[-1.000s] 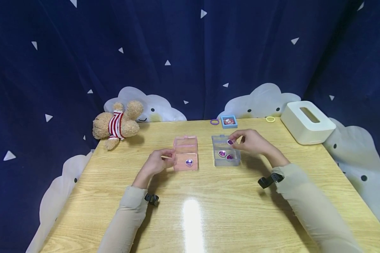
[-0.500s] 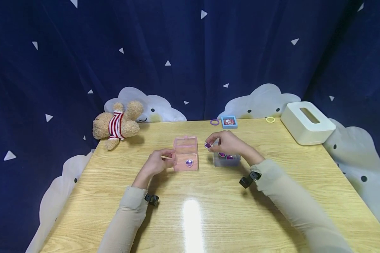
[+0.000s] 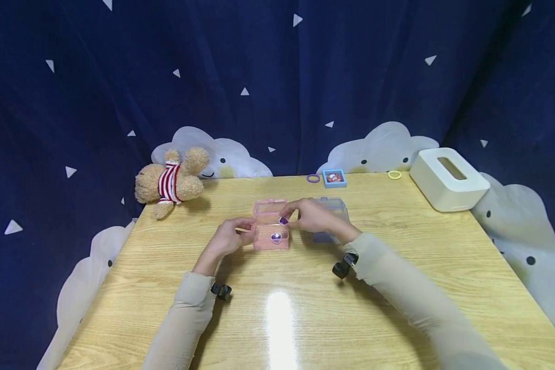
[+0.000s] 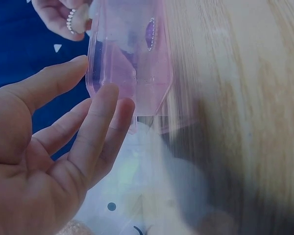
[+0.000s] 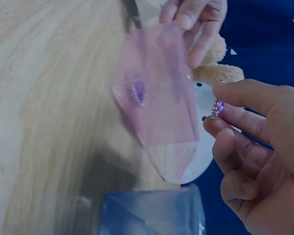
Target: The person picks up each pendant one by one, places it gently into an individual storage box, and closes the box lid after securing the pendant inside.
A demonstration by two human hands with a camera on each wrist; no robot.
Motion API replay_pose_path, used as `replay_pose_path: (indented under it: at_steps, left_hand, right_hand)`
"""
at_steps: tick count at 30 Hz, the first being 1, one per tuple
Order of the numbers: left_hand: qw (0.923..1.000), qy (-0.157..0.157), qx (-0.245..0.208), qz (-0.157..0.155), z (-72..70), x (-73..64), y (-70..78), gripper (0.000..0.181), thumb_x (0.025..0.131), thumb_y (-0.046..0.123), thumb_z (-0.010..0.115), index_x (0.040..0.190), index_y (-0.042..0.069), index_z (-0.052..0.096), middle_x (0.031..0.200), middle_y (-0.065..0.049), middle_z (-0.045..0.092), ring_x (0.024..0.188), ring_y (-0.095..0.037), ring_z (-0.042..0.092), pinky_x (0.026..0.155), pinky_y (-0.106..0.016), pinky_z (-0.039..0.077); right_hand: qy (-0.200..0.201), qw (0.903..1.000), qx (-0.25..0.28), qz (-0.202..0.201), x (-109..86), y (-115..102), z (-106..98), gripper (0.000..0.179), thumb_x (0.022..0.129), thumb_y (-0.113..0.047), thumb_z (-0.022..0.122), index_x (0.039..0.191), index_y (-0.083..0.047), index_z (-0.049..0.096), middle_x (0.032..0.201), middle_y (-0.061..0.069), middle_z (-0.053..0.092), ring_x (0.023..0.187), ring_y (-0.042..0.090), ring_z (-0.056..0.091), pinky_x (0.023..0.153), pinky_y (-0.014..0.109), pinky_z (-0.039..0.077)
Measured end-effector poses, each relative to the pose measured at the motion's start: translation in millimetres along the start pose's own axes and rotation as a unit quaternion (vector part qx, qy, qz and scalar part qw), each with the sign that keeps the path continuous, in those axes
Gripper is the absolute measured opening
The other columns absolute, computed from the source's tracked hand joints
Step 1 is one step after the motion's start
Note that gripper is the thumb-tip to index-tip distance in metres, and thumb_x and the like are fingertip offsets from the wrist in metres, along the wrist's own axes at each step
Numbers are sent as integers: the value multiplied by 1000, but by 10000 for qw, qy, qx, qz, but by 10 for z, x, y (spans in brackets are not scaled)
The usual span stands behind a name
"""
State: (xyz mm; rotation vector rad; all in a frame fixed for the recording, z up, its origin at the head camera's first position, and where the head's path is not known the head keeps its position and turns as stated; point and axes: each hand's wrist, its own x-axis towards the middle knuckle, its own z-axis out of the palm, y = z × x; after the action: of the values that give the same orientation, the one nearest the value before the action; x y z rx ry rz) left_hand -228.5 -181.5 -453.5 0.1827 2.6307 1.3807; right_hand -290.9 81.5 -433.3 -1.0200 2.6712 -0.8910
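Note:
My right hand (image 3: 312, 217) pinches a purple gem (image 5: 217, 107) with a beaded rim between thumb and fingertips, held above an open pink clear box (image 3: 261, 242). Inside the box's front part lies another purple gem (image 3: 276, 237). Close against the left side of the box is my left hand (image 3: 231, 237), its fairly straight fingers right at the wall, as the left wrist view shows. To the right stands an open bluish clear box (image 3: 336, 203), partly covered by my right hand; its front compartment is mostly hidden.
A teddy bear (image 3: 170, 182) in a striped shirt lies at the back left. Along the far edge are a purple ring (image 3: 313, 179), a small blue frame (image 3: 334, 178) and a yellow ring (image 3: 394, 175). A white tissue box (image 3: 450, 180) sits back right.
My right hand has carried the purple gem left from the bluish box to over the pink box. The left hand stays in place beside the pink box.

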Motion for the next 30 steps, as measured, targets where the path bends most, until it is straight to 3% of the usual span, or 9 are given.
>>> replay_pose_path:
  at_steps: [6, 15, 22, 30]
  left_hand:
    - [10000, 12, -36, -43, 1, 4, 5, 47, 90, 13, 72, 134, 3, 62, 124, -20, 68, 109, -37, 67, 87, -37, 58]
    - [9999, -11, -76, -83, 1, 2, 3, 48, 90, 13, 72, 135, 2, 60, 124, -20, 68, 108, -38, 67, 85, -36, 58]
    - [9997, -56, -136, -180, 9, -10, 12, 50, 89, 13, 74, 136, 4, 60, 125, -18, 68, 108, -36, 68, 83, -34, 58]
    - [9998, -4, -155, -119, 12, -5, 4, 48, 89, 12, 73, 135, 3, 61, 124, -21, 68, 106, -36, 69, 83, -34, 59]
  right_hand:
    - [-278, 9995, -20, -136, 89, 2, 138, 24, 83, -18, 76, 107, -16, 75, 100, -3, 75, 88, 18, 66, 78, 27, 52]
    - [-620, 9979, -61, 162, 172, -52, 280, 25, 82, -16, 78, 106, -15, 75, 98, -5, 77, 86, 8, 69, 84, 29, 55]
    - [-611, 9975, -293, 205, 219, -74, 355, 23, 83, -20, 80, 105, -15, 76, 100, -4, 77, 91, 10, 71, 88, 28, 55]
    - [-600, 9970, -432, 221, 245, -74, 384, 20, 80, -23, 82, 98, -18, 77, 91, -7, 76, 82, 5, 68, 84, 27, 55]
